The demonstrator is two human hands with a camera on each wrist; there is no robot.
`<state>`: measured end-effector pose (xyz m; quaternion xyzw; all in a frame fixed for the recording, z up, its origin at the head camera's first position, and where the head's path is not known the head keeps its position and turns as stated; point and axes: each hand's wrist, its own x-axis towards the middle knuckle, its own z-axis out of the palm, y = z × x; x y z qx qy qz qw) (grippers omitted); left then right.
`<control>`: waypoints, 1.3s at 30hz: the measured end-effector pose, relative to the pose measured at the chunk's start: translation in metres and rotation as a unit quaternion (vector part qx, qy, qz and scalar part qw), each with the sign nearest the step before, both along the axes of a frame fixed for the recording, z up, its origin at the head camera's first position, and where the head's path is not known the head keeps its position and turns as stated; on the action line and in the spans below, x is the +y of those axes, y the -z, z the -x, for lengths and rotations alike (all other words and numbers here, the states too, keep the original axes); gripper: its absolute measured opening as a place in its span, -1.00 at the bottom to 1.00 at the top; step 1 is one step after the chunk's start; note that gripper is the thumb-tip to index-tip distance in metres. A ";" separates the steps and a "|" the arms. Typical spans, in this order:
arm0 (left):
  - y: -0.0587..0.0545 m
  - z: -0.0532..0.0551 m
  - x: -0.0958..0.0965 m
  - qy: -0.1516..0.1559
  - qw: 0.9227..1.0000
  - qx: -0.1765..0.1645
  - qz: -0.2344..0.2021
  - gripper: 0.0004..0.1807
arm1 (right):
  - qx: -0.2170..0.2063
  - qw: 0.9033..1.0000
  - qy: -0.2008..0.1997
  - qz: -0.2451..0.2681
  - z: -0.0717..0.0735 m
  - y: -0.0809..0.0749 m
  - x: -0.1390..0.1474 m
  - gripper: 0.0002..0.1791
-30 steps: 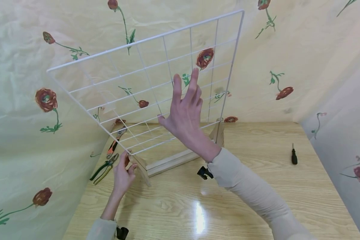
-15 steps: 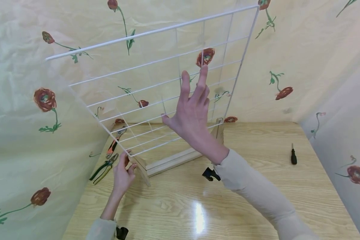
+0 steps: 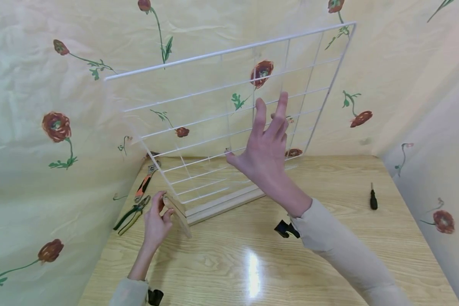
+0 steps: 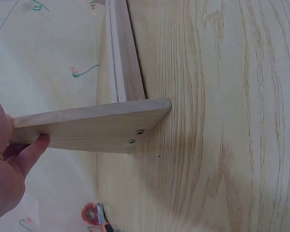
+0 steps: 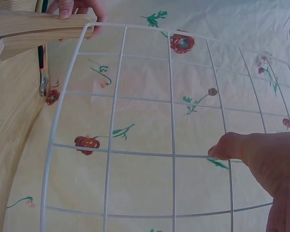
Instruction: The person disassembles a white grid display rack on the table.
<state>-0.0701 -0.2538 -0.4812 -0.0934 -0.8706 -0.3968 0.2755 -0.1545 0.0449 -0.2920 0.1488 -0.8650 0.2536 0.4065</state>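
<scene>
My right hand [image 3: 269,148] holds a white wire grid panel [image 3: 229,52] up in a tilted position, its fingers spread across the wires. In the right wrist view, the thumb [image 5: 227,147] lies against one wire. Down at the left, my left hand [image 3: 157,225] pinches the top end of a wooden end piece [image 4: 87,121], which has two screw heads [image 4: 135,136] near its base. A wooden rail [image 3: 225,204] runs from that piece to the right across the table. The grid's lower left corner is close beside the end piece. The right forearm hides the stand's far end.
Pliers [image 3: 131,215] and an orange-and-black adjustable wrench [image 3: 144,185] lie left of the stand on the wood-grain table [image 3: 222,263]. A black screwdriver [image 3: 373,199] lies far right. Flower-patterned covering [image 3: 367,76] rises behind and at both sides.
My right hand and the wire grid have shifted to the right, and the grid's lower left corner has come away from the top of the end piece. My left hand stays in place.
</scene>
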 end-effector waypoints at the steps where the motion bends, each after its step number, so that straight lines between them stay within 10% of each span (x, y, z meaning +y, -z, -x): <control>1: 0.000 0.000 0.000 -0.001 1.000 0.001 0.001 -0.30 | -0.004 1.000 0.001 0.002 0.000 0.002 0.003 0.52; 30: 0.002 -0.002 0.000 -0.006 1.000 -0.002 -0.006 -0.32 | -0.111 0.991 0.066 0.037 -0.013 0.049 0.082 0.49; 39: 0.004 -0.005 0.000 -0.010 1.000 -0.001 -0.003 -0.32 | -0.074 0.995 0.069 0.025 -0.014 0.060 0.094 0.48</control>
